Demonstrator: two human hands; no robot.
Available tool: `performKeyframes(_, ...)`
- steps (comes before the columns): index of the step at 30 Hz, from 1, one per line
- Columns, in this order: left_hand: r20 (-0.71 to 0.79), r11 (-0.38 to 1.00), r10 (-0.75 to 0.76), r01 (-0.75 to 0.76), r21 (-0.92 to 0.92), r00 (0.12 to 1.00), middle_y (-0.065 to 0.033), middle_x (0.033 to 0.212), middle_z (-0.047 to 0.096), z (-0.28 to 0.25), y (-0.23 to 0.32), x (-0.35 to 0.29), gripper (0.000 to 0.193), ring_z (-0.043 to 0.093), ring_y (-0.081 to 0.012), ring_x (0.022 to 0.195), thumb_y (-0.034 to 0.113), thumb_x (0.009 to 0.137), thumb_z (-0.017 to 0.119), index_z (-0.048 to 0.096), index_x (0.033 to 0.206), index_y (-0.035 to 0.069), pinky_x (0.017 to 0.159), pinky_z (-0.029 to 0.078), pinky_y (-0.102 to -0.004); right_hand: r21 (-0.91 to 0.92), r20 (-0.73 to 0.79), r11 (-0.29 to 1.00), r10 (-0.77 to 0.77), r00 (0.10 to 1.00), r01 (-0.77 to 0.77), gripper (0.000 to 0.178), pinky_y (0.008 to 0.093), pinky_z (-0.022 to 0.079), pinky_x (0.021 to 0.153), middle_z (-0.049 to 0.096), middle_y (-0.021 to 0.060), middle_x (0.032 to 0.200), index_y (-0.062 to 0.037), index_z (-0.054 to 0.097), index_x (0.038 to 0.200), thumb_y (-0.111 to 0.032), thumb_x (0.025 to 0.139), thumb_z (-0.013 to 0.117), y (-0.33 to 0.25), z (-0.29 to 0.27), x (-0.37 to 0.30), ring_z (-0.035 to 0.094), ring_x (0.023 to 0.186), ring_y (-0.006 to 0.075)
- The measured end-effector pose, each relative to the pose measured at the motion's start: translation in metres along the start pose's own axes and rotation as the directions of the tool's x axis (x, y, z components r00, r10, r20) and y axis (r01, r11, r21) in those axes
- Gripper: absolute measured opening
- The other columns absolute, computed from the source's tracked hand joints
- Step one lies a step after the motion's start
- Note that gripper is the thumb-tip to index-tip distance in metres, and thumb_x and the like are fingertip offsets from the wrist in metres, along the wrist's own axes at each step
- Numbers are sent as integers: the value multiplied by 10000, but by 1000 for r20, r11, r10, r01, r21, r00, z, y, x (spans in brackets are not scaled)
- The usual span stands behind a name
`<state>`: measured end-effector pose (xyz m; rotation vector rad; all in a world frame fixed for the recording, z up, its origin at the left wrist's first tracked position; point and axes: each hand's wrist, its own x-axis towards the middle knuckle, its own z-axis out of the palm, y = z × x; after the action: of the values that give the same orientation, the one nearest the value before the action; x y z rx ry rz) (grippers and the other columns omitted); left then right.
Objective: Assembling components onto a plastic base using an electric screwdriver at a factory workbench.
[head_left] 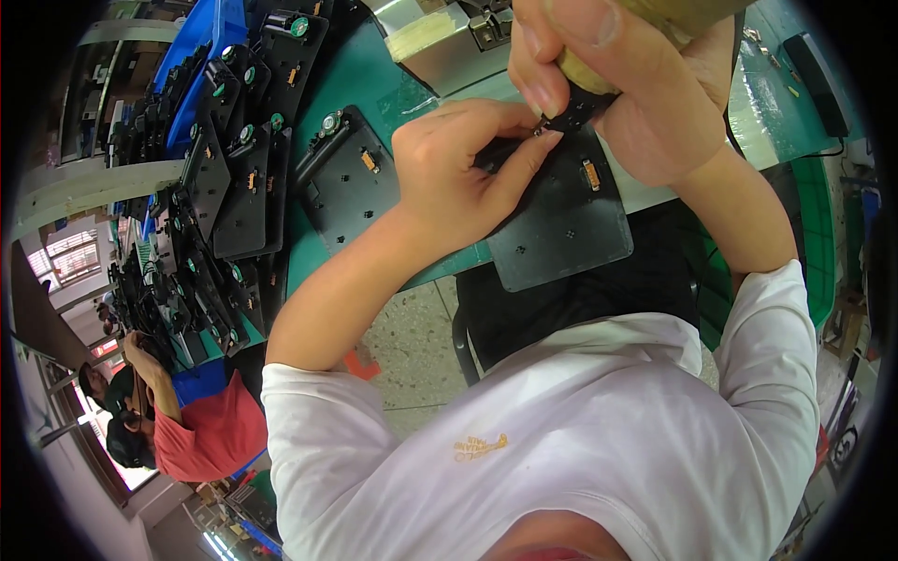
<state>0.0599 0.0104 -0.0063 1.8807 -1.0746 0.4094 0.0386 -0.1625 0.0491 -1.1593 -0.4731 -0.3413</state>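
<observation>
My right hand [645, 103] is wrapped around a power screwdriver [687, 11] with a worn yellowish body and a black nose, its tip pointing down and left. At that tip, the thumb and forefinger of my left hand [458, 178] are pinched together; whatever small thing they hold is too small to make out. Beneath both hands lies a flat black plastic panel [561, 234] with a small orange-and-white connector [590, 175], its near end jutting past the table edge. The panel's far part is hidden by my hands.
Another black panel [341, 187] with a round green part lies left of my left forearm. Further left, several similar panels [248, 192] are stacked beside a blue bin [201, 65]. A metal fixture [449, 47] stands at the back of the green table. A person in red [210, 430] works at far left.
</observation>
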Motion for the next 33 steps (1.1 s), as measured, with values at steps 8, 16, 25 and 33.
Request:
performKeyframes(8, -22, 999, 48, -48, 11, 999, -89, 719, 699, 1, -1, 1, 160, 674, -232, 603, 56, 754, 825, 705, 856, 23, 574, 525, -300, 33, -9, 999, -11, 1000, 12, 100, 213, 446, 545, 633, 11, 662, -23, 654, 823, -76, 884, 713, 1, 1, 0, 593, 573, 78)
performKeyframes(16, -23, 998, 57, -58, -18, 998, -93, 751, 717, 2, -2, 1, 181, 694, -232, 636, 44, 767, 815, 713, 914, 16, 586, 537, -302, 16, 12, 999, 42, 999, -43, 135, 214, 430, 532, 625, 5, 646, -33, 648, 810, -118, 898, 706, -3, 0, 1, 571, 554, 78)
performKeyframes(25, -46, 994, 59, -63, -85, 997, -97, 789, 737, 4, -6, -3, 223, 720, -227, 679, 20, 777, 796, 733, 990, 15, 609, 554, -295, 54, -67, 970, 240, 968, -237, 211, 220, 440, 582, 600, 19, 682, -38, 625, 849, -205, 872, 751, -14, 6, -4, 567, 609, 88)
performKeyframes(33, 18, 998, 8, -7, -69, 1000, -104, 809, 746, 0, -3, -4, 233, 727, -226, 689, 14, 779, 794, 738, 1005, 13, 615, 561, -292, 41, -52, 926, 377, 925, -376, 244, 210, 442, 575, 610, 22, 707, -26, 606, 881, -229, 884, 740, -30, 8, -2, 562, 608, 87)
